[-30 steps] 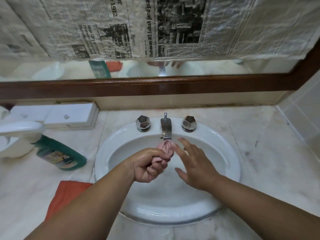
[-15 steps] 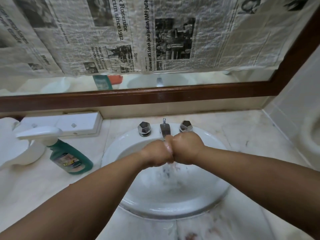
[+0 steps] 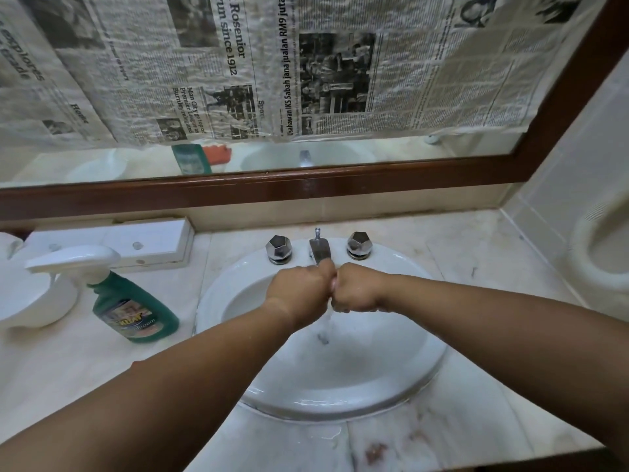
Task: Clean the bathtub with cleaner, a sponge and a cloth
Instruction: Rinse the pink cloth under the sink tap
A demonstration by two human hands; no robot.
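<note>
Since a second ago: the right hand (image 3: pixel 359 289) was spread open beside the cloth and is now fisted against the left hand (image 3: pixel 301 289). The view has tipped up, so more mirror shows.

Readable text: the newspaper (image 3: pixel 306 63) over the mirror shows "Usahawan IKS Sabah jana jualan RM9 juta", "rum since 1912", "Rosenior" and "Man City go top of Premier League". The green spray bottle (image 3: pixel 136 311) has a label ending "...throom"; the brand is too blurred to read.

Hands: both are clenched knuckle to knuckle just under the faucet spout (image 3: pixel 320 250), forearms converging over the basin (image 3: pixel 218 294). They grip the pink cloth (image 3: pixel 335 283), which shows only as a sliver between the fists. Water runs down from them into the bowl.

Room: the spray bottle stands on the marble counter (image 3: pixel 476 253) left of the basin, well apart from the arms. A white box (image 3: pixel 153 243) sits behind it. The two chrome knobs (image 3: pixel 278 248) flank the spout. The wall closes in on the right.
</note>
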